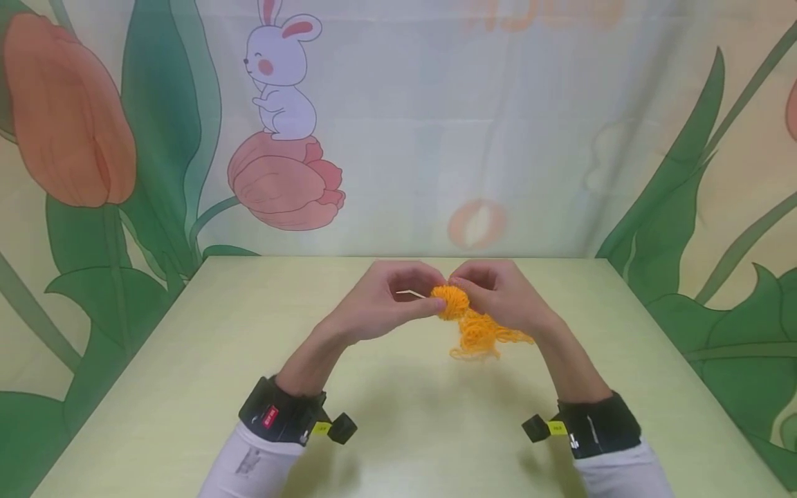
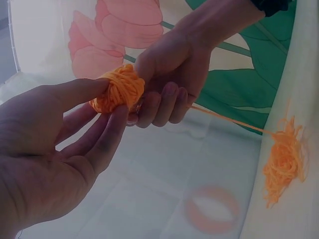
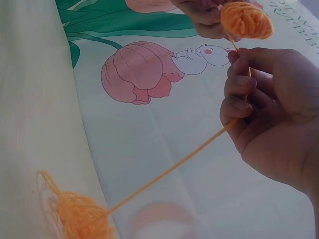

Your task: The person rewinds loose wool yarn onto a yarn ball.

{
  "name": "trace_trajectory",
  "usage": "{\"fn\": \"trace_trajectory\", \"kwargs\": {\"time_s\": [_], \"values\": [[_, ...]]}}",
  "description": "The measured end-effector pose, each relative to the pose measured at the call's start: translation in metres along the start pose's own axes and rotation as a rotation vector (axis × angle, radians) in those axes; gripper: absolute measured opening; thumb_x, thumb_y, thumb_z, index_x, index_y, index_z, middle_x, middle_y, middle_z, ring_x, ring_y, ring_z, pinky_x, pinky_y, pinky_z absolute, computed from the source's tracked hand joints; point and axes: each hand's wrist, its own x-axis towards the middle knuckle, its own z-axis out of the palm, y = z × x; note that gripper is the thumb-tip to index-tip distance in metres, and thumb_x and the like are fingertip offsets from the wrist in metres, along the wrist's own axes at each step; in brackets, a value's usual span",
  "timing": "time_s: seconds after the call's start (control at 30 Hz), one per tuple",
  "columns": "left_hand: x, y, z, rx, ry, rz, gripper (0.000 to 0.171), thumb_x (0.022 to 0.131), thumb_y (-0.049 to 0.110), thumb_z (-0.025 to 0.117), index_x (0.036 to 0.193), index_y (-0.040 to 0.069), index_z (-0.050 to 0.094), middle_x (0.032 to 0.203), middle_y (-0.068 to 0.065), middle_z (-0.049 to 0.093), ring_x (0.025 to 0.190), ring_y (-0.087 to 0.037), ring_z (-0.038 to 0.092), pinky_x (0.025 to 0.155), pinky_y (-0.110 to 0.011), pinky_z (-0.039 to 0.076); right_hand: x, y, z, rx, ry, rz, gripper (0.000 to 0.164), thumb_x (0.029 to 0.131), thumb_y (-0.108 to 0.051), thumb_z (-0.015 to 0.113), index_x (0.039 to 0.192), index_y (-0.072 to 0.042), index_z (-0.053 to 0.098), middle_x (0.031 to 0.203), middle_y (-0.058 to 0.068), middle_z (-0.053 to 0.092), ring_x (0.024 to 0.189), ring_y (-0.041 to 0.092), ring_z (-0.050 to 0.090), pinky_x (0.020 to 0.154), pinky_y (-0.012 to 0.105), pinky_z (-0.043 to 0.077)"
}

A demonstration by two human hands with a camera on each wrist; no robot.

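A small ball of orange yarn (image 1: 451, 302) is pinched between the thumb and fingers of my left hand (image 1: 392, 301), above the table. Close beside it, my right hand (image 1: 507, 297) holds the yarn strand (image 3: 172, 168) with curled fingers. In the right wrist view that strand runs from the ball through the right fingers down to a loose, tangled heap of orange yarn (image 3: 82, 216). The same heap (image 2: 283, 162) appears at the right of the left wrist view. A thin pale piece (image 1: 411, 293) sticks out by the left palm; its kind is unclear.
The pale yellow table (image 1: 187, 387) stretches below both hands. Behind its far edge hangs a cloth backdrop (image 1: 398, 173) printed with tulips, leaves and a rabbit. Each wrist wears a black strap with a small camera.
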Motion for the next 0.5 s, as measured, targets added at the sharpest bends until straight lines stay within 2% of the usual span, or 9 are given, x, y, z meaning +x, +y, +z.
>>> {"fn": "trace_trajectory", "kwargs": {"time_s": [0.2, 0.37, 0.5], "values": [[0.001, -0.005, 0.001, 0.115, 0.025, -0.006, 0.018, 0.102, 0.012, 0.085, 0.119, 0.013, 0.082, 0.114, -0.004, 0.083, 0.106, -0.022, 0.082, 0.098, -0.035, 0.072, -0.002, -0.005, 0.0, 0.006, 0.116, -0.028, 0.018, 0.113, -0.024, 0.069, 0.113, -0.01, 0.08, 0.072, 0.005, 0.053, 0.06, 0.02, 0.044, 0.052, 0.025, 0.038], [0.002, -0.005, 0.003, 0.187, 0.084, -0.003, 0.017, 0.102, 0.013, 0.085, 0.119, 0.013, 0.082, 0.111, -0.002, 0.084, 0.104, -0.019, 0.083, 0.095, -0.033, 0.072, -0.006, -0.012, 0.001, 0.009, 0.159, -0.065, 0.016, 0.112, -0.02, 0.07, 0.111, -0.008, 0.08, 0.073, 0.002, 0.055, 0.062, 0.018, 0.046, 0.053, 0.025, 0.038], [0.003, -0.006, 0.003, 0.204, 0.144, -0.012, 0.016, 0.102, 0.015, 0.085, 0.118, 0.014, 0.083, 0.111, -0.001, 0.085, 0.103, -0.017, 0.083, 0.099, -0.038, 0.072, -0.01, -0.022, 0.004, 0.007, 0.154, -0.125, 0.015, 0.111, -0.015, 0.07, 0.11, -0.005, 0.081, 0.075, 0.001, 0.058, 0.063, 0.018, 0.048, 0.054, 0.025, 0.041]]}}
